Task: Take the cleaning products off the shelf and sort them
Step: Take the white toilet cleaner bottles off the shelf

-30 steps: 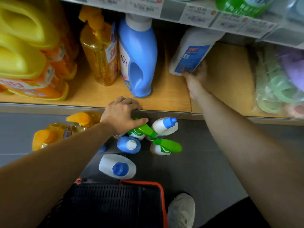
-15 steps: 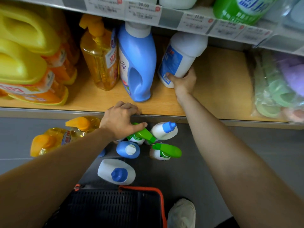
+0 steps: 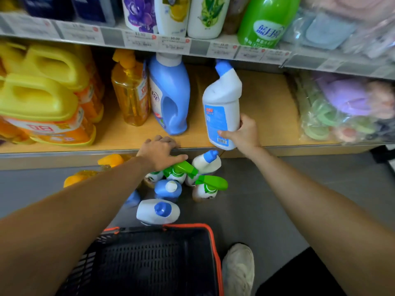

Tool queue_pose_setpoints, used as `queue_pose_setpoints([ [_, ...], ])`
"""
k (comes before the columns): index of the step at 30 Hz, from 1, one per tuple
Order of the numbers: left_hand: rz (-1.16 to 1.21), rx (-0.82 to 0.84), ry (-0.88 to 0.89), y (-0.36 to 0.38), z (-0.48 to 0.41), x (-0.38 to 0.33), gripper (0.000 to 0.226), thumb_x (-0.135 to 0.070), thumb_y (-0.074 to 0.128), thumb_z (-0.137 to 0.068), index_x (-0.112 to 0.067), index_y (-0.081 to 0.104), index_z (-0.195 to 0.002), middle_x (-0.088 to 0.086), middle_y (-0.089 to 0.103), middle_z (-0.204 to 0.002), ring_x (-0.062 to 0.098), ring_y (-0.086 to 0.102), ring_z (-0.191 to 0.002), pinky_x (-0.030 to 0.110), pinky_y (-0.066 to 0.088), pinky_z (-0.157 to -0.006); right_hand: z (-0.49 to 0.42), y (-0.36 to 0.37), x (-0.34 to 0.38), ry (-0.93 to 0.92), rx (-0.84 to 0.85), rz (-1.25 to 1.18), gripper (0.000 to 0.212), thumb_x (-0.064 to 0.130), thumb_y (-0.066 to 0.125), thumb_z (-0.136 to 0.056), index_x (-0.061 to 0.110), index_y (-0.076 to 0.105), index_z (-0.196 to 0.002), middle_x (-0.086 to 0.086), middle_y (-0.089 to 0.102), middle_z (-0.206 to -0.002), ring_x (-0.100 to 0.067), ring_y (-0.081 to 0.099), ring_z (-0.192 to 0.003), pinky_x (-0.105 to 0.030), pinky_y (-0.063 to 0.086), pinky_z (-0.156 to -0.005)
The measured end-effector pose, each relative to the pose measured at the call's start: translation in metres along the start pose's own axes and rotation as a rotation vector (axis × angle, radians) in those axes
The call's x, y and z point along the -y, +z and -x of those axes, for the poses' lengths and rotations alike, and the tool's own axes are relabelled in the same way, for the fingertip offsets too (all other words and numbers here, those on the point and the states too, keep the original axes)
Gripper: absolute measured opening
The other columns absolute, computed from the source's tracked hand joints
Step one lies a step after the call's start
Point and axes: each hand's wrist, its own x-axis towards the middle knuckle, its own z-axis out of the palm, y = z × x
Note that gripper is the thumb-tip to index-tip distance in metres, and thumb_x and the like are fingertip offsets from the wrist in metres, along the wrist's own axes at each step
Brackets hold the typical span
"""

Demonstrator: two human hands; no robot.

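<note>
Fingers [image 3: 244, 122] of the right hand [image 3: 243, 137] wrap the far side of the white bottle [image 3: 222, 99], and the thumb [image 3: 224, 133] crosses the bottom of its blue label, so the hand grasps the bottle low down. The bottle stands nearly upright, leaning a little left. Its bent blue cap [image 3: 222, 67] is just under the price strip [image 3: 224, 49] of the shelf above. Its base is at the front edge of the wooden shelf [image 3: 267, 107], perhaps lifted just clear of it; the angle makes that hard to tell.

The left hand [image 3: 159, 153] rests on the shelf's metal lip [image 3: 64, 153], fingers loosely bent and grasping nothing, thumb stretched to the right.

On the shelf left of the held bottle stand a blue jug [image 3: 171, 97], an amber pump bottle [image 3: 130, 92] touching it, and yellow-topped jugs [image 3: 42, 103] further left. Bagged goods [image 3: 342, 107] fill the shelf's right end.

Below the lip, on the grey floor [image 3: 267, 199], a tight cluster stands: two green sprayers [image 3: 211, 184], a blue-capped white bottle [image 3: 158, 211] nearest the basket, another [image 3: 207, 161] by the lip, and a blue bottle [image 3: 168, 188] between them. Orange pump tops [image 3: 111, 160] show left of the forearm. A black basket [image 3: 215, 253] with an orange rim sits nearest the camera, a pale shoe [image 3: 238, 272] just beside it.
</note>
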Motion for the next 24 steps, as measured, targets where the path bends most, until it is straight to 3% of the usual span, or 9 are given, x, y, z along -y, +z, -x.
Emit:
queue_pose_setpoints([
  [4,-0.07,-0.043,-0.016,-0.027,0.011,-0.01,0.065,-0.079,0.041,-0.089,-0.034,0.058,-0.134,0.002,0.058,-0.142,0.03,0.05,-0.131,0.046,0.038,-0.105,0.023,-0.044,0.021,-0.067,0.081,0.189,0.059,0.018,0.093,-0.064,0.009,0.065,-0.115,-0.006,0.071,-0.115,-0.023,0.067,-0.103,-0.043,0.058,-0.086],
  [7,0.079,-0.165,-0.001,-0.051,0.033,-0.019,0.064,-0.075,0.048,-0.089,-0.032,0.057,-0.135,0.005,0.06,-0.14,0.029,0.053,-0.13,0.042,0.044,-0.101,0.042,-0.074,0.041,-0.114,0.162,0.289,0.059,0.017,0.093,-0.063,0.011,0.067,-0.115,-0.005,0.072,-0.111,-0.024,0.067,-0.101,-0.045,0.056,-0.087],
  [9,0.26,-0.281,0.056,-0.07,0.055,-0.024,0.067,-0.072,0.055,-0.087,-0.03,0.054,-0.139,0.001,0.064,-0.135,0.024,0.058,-0.124,0.039,0.047,-0.097,0.058,-0.09,0.056,-0.167,0.207,0.337,0.057,0.017,0.093,-0.063,0.013,0.067,-0.114,-0.003,0.072,-0.107,-0.025,0.067,-0.1,-0.044,0.055,-0.086],
  [12,0.718,-0.394,0.199,-0.105,0.099,-0.04,0.08,-0.071,0.059,-0.076,-0.03,0.048,-0.144,-0.005,0.066,-0.125,0.013,0.064,-0.108,0.034,0.053,-0.09,0.085,-0.105,0.077,-0.228,0.261,0.385,0.048,0.021,0.093,-0.061,0.023,0.066,-0.102,0.0,0.071,-0.096,-0.027,0.067,-0.093,-0.043,0.055,-0.08],
  [15,1.004,-0.412,0.362,-0.135,0.145,-0.055,0.07,-0.058,0.067,-0.078,-0.031,0.048,-0.14,0.001,0.062,-0.118,0.002,0.062,-0.094,0.02,0.051,-0.081,0.113,-0.108,0.097,-0.253,0.354,0.37,0.047,0.024,0.093,-0.061,0.02,0.068,-0.101,0.002,0.073,-0.096,-0.022,0.069,-0.092,-0.045,0.056,-0.081],
  [18,0.948,-0.453,0.442,-0.155,0.184,-0.064,0.049,-0.044,0.071,-0.087,-0.023,0.058,-0.13,-0.004,0.061,-0.108,0.006,0.059,-0.09,0.028,0.051,-0.084,0.143,-0.101,0.112,-0.263,0.464,0.295,0.053,0.018,0.093,-0.062,0.017,0.069,-0.11,0.004,0.075,-0.101,-0.016,0.071,-0.095,-0.044,0.057,-0.084],
  [20,0.888,-0.478,0.466,-0.164,0.207,-0.066,0.037,-0.034,0.073,-0.09,-0.015,0.062,-0.12,0.003,0.065,-0.105,0.011,0.06,-0.089,0.031,0.053,-0.082,0.161,-0.094,0.118,-0.258,0.532,0.196,0.051,0.014,0.094,-0.061,0.025,0.069,-0.105,0.009,0.076,-0.1,-0.008,0.071,-0.095,-0.033,0.057,-0.08],
  [22,0.826,-0.499,0.451,-0.168,0.227,-0.064,0.035,-0.031,0.073,-0.089,-0.01,0.065,-0.115,0.014,0.068,-0.107,0.027,0.064,-0.093,0.044,0.055,-0.086,0.179,-0.084,0.121,-0.245,0.595,0.102,0.052,0.009,0.094,-0.062,0.03,0.067,-0.1,0.016,0.075,-0.098,0.001,0.07,-0.093,-0.02,0.053,-0.078],
  [24,0.775,-0.537,0.421,-0.167,0.244,-0.063,0.036,-0.036,0.074,-0.089,-0.011,0.067,-0.114,0.012,0.069,-0.105,0.033,0.064,-0.096,0.053,0.053,-0.087,0.195,-0.071,0.121,-0.218,0.64,0.016,0.052,0.005,0.093,-0.063,0.028,0.066,-0.102,0.017,0.075,-0.1,0.004,0.068,-0.095,-0.018,0.052,-0.081],
])
